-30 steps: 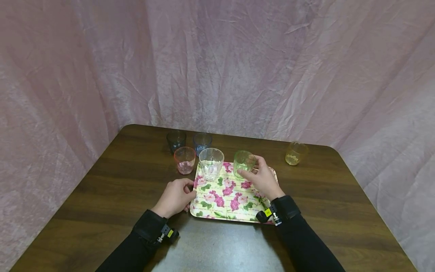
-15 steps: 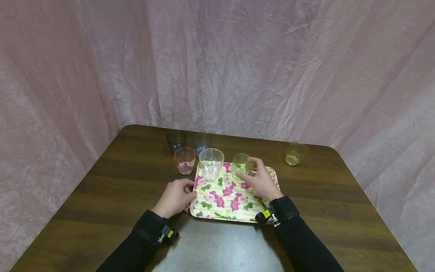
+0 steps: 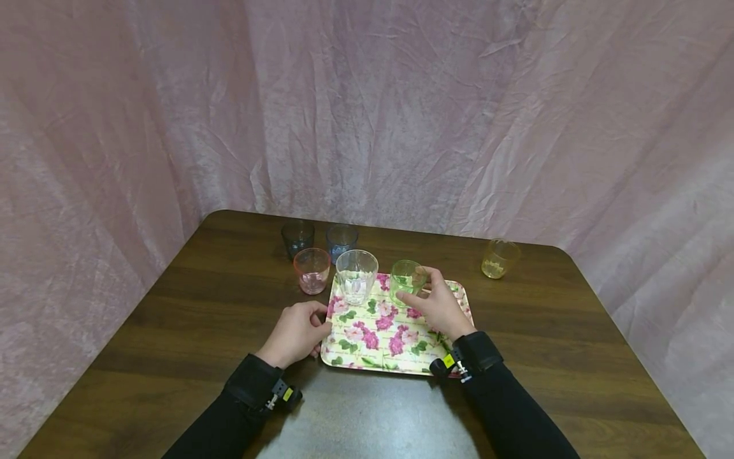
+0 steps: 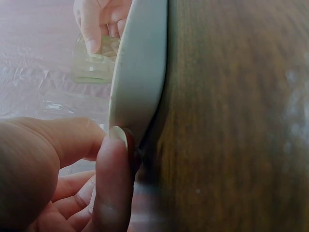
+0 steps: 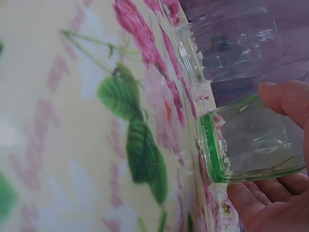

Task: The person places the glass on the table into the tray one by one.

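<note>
A tray (image 3: 355, 350) printed with pink flowers lies on the table, its pale side wall (image 4: 140, 63) showing in the left wrist view. My left hand (image 3: 294, 333) pinches the tray's left edge between thumb and fingers. With my right hand (image 3: 440, 305) I grip a green glass (image 3: 403, 285) round its side, upright over the tray's far part. In the right wrist view the glass's thick green base (image 5: 212, 147) is right at the printed surface. A larger clear glass (image 3: 356, 280) stands upright at the tray's far left corner.
Left of the tray stands a pink glass (image 3: 312, 277), with a dark glass (image 3: 297, 242) and a blue glass (image 3: 341, 243) behind it. A yellow glass (image 3: 497, 261) is at the table's far right. A pink curtain (image 3: 367, 115) hangs behind the wooden table (image 3: 562, 357).
My right hand has brought the green glass slightly left and nearer to me, down to the tray's surface. My left hand has stayed at the tray's edge.
</note>
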Demonstrator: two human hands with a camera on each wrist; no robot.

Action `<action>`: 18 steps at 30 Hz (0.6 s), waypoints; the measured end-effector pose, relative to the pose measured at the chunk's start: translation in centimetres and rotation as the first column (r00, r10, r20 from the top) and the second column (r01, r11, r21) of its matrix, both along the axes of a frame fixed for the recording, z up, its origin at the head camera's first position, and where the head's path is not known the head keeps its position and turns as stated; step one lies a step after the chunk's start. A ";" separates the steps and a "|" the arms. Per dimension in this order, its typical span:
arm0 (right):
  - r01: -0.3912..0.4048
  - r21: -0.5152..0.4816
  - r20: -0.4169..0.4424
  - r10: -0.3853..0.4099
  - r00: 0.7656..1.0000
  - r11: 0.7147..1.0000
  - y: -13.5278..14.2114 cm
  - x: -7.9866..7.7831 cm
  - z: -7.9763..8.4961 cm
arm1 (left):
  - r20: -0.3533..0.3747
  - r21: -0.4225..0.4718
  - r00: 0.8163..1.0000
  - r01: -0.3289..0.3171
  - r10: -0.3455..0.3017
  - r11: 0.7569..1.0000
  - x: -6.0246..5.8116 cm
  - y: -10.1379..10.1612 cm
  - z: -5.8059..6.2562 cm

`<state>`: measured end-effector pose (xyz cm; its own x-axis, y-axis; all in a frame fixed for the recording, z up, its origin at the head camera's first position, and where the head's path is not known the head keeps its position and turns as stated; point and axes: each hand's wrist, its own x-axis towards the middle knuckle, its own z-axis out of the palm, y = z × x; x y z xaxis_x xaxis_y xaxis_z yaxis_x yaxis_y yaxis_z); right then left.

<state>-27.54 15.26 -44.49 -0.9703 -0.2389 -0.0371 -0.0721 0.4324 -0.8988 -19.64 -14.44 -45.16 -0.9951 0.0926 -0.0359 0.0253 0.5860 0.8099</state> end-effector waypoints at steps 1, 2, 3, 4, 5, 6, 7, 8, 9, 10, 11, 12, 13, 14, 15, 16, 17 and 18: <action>-0.003 0.002 0.001 0.003 1.000 1.000 0.0 0.0 0.0 | 0.004 -0.001 1.000 -0.002 0.002 1.000 0.0 0.0 0.0; -0.007 0.001 0.002 0.007 1.000 1.000 0.0 0.0 -0.1 | 0.008 -0.004 1.000 -0.003 0.003 1.000 0.0 0.0 0.0; -0.009 0.002 0.004 0.009 1.000 1.000 0.0 -0.1 -0.1 | 0.012 -0.006 1.000 -0.004 0.004 1.000 0.0 0.0 0.0; -0.010 0.003 0.003 0.010 1.000 1.000 0.0 -0.1 -0.1 | 0.014 -0.006 1.000 -0.004 0.004 1.000 -0.1 0.0 0.0; -0.011 0.003 0.003 0.011 1.000 1.000 0.0 -0.1 -0.1 | 0.015 -0.008 1.000 -0.004 0.005 1.000 -0.1 0.0 0.1; -0.011 0.005 0.002 0.011 1.000 1.000 0.0 -0.2 -0.1 | 0.017 -0.008 1.000 -0.004 0.004 1.000 -0.1 0.0 0.1; -0.011 0.005 0.002 0.011 1.000 1.000 0.0 -0.2 -0.1 | 0.016 -0.009 1.000 -0.005 0.005 1.000 -0.1 0.0 0.1; -0.011 0.006 0.004 0.011 1.000 1.000 0.0 -0.2 -0.1 | 0.016 -0.010 1.000 -0.005 0.005 1.000 0.0 0.0 0.1; -0.012 0.003 0.005 0.012 1.000 1.000 0.0 -0.2 -0.1 | 0.014 -0.010 1.000 -0.006 0.006 1.000 0.0 0.0 0.1; -0.012 0.000 0.006 0.012 1.000 1.000 0.0 -0.2 -0.1 | 0.012 -0.010 1.000 -0.006 0.006 1.000 0.0 0.0 0.1; -0.013 -0.004 0.006 0.013 1.000 1.000 0.0 -0.2 -0.1 | 0.011 -0.010 1.000 -0.007 0.007 1.000 0.0 0.0 0.1; -0.013 -0.006 0.005 0.013 1.000 1.000 0.0 -0.2 -0.1 | 0.011 -0.010 1.000 -0.008 0.008 1.000 0.0 0.0 0.1; -0.014 -0.008 0.005 0.014 1.000 1.000 -0.1 -0.2 -0.1 | 0.010 -0.011 1.000 -0.008 0.009 1.000 0.1 0.0 0.1; -0.013 -0.010 0.006 0.013 1.000 1.000 -0.1 -0.2 -0.1 | 0.010 -0.012 1.000 -0.008 0.008 1.000 0.1 0.0 0.1; -0.013 -0.010 0.005 0.013 1.000 1.000 -0.1 -0.2 -0.1 | 0.009 -0.011 1.000 -0.007 0.007 1.000 0.1 0.0 0.1; -0.010 -0.007 0.004 0.010 1.000 1.000 -0.1 -0.2 -0.1 | 0.008 -0.011 1.000 -0.007 0.007 1.000 0.1 0.0 0.1; -0.009 -0.005 0.002 0.009 1.000 1.000 -0.1 -0.2 -0.1 | 0.007 -0.011 1.000 -0.008 0.008 1.000 0.1 0.0 0.1; -0.007 -0.002 0.002 0.007 1.000 1.000 0.0 -0.1 -0.1 | 0.006 -0.011 1.000 -0.006 0.006 1.000 0.1 0.1 0.1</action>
